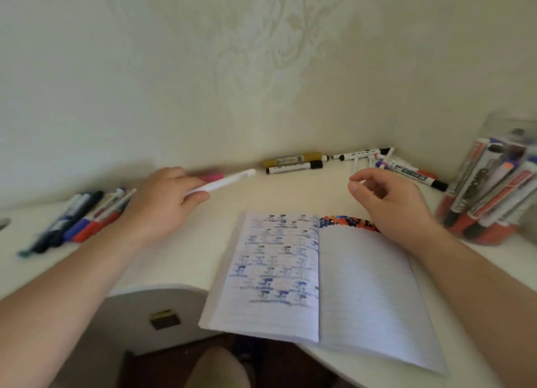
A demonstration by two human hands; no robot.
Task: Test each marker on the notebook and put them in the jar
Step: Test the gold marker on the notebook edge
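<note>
An open lined notebook (319,277) lies on the white desk, its left page covered in blue marks and its right page carrying a band of coloured dots along the top. My left hand (162,201) grips a white marker (223,181) above the desk, left of the notebook; a pink marker (212,177) lies just behind it. Above the notebook's top right corner my right hand (389,201) hovers, fingers apart and holding nothing. A clear jar (494,190) packed with several markers stands at the far right.
A pile of blue and red markers (84,219) lies at the left. More markers (296,163) lie along the wall at the back, with another cluster (406,169) near the jar. The desk's curved front edge (151,288) sits above a drawer with a brass handle (164,319).
</note>
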